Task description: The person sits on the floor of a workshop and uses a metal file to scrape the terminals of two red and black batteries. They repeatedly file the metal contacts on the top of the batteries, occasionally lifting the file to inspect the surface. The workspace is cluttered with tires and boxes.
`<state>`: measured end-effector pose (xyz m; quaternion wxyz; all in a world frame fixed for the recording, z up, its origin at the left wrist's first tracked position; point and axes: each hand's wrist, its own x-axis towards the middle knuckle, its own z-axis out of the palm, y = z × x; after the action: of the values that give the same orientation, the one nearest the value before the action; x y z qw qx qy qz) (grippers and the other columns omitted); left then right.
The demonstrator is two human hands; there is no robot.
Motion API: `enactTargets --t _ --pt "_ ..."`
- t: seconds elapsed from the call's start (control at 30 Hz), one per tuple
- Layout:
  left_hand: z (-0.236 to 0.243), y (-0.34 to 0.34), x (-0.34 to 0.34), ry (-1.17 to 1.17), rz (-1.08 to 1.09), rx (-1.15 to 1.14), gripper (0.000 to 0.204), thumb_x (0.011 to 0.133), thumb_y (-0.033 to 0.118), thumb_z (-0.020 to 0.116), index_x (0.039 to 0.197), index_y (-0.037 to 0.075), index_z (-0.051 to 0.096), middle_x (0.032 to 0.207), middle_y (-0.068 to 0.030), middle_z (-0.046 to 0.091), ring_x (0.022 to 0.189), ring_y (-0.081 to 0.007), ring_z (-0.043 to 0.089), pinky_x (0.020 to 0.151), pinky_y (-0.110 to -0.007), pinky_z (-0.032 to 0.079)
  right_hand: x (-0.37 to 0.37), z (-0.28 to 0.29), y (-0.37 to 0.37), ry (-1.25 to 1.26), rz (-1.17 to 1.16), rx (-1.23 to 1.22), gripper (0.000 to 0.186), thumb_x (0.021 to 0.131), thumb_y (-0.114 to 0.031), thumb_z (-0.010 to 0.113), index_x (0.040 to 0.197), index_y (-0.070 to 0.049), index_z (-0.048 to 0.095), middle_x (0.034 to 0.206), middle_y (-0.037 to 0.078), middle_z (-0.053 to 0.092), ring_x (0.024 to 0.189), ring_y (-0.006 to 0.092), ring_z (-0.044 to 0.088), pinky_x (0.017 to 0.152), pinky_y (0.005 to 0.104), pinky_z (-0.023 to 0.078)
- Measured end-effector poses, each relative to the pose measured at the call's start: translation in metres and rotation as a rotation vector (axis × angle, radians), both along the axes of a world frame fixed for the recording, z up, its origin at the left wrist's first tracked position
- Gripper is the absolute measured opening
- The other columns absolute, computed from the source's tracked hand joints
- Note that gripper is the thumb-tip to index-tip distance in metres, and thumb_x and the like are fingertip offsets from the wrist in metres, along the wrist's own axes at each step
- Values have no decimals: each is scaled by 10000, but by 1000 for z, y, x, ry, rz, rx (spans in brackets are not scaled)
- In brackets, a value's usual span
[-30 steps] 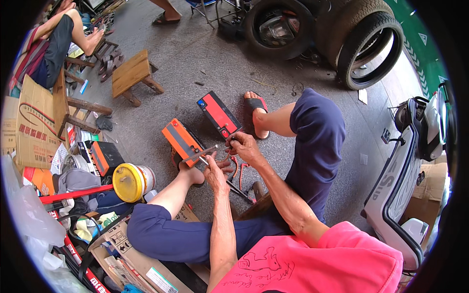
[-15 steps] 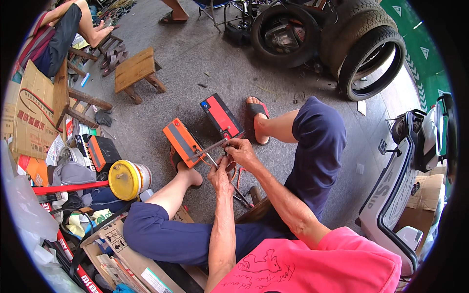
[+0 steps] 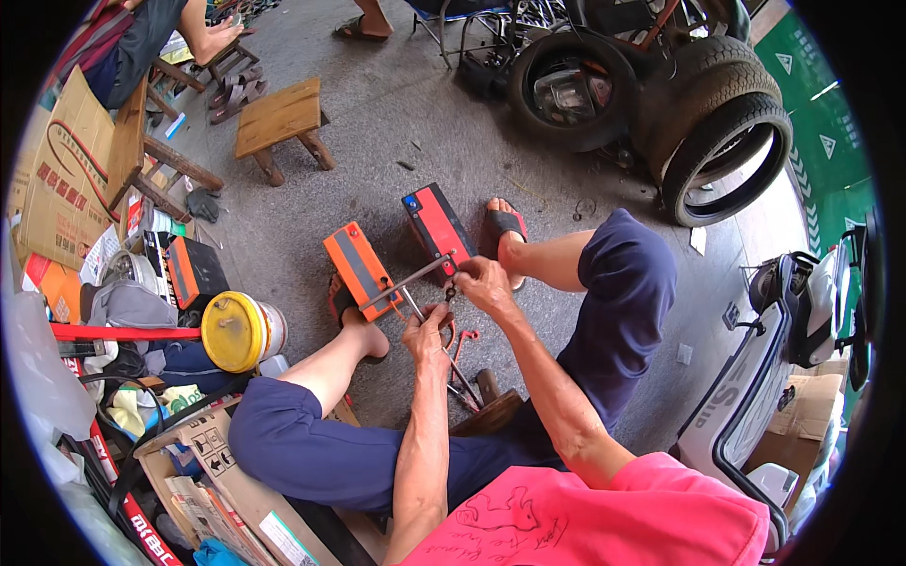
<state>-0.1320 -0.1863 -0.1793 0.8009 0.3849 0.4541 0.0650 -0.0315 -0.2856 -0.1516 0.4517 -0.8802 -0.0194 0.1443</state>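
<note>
Low in front of me, my left hand [image 3: 427,325] is closed around the shaft of a T-shaped metal wrench [image 3: 408,284]. Its crossbar reaches over the gap between an orange-and-grey battery [image 3: 357,267] and a red-and-black battery [image 3: 438,224]. Right beside it, my right hand [image 3: 485,285] is pinched close to the near end of the red battery; what its fingertips hold is hidden. A small dark part [image 3: 450,293] shows between the two hands. Red-handled pliers or cutters [image 3: 462,338], partly covered, lie below the hands.
A wooden stool [image 3: 280,119] stands ahead on the left. Old tyres [image 3: 722,165] are piled at the far right, with a scooter's grey body panel [image 3: 741,401] nearer. At left are a yellow-lidded bucket [image 3: 233,332], another battery [image 3: 195,271] and cardboard boxes. A person sits at upper left.
The view has shifted slightly. My hands have drawn a little apart, and the small dark part between them shows more plainly. The wrench still lies across the batteries.
</note>
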Motion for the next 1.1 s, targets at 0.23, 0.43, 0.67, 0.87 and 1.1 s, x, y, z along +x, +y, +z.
enactTargets --t 0.23,0.43,0.67,0.87,1.1 --pt "6 -1 8 11 -19 -28 175 779 33 758 872 78 618 836 -58 704 720 -132 695 422 -166 303 27 -5 15 -391 72 -254 232 772 -178 695 976 -70 712 838 108 692 827 313 669 776 412 526" --pt "3 -1 9 -91 3 -58 154 791 -25 694 887 46 596 858 -102 709 777 -175 715 427 -175 336 47 -18 13 -452 267 -412 102 770 -145 654 822 -58 666 826 154 665 825 342 656 726 461 520" --pt "-2 -2 10 -99 2 -26 174 794 -39 680 915 37 581 877 -129 707 794 -196 718 420 -181 362 50 -12 -8 -315 -122 -79 203 749 -176 645 816 5 707 754 160 707 646 270 685 648 381 551" --pt "-4 0 12 -83 23 -38 166 817 -56 664 920 40 575 879 -140 707 806 -201 716 416 -180 382 -6 -11 -27 223 -334 449 133 762 -97 669 819 21 695 677 61 660 504 115 592 452 252 469" --pt "-2 2 10 -67 29 -46 166 822 -69 650 927 36 575 876 -148 704 793 -200 714 435 -186 403 -25 0 -14 141 -182 361 157 838 -98 669 898 38 720 693 53 667 540 103 611 466 250 472"
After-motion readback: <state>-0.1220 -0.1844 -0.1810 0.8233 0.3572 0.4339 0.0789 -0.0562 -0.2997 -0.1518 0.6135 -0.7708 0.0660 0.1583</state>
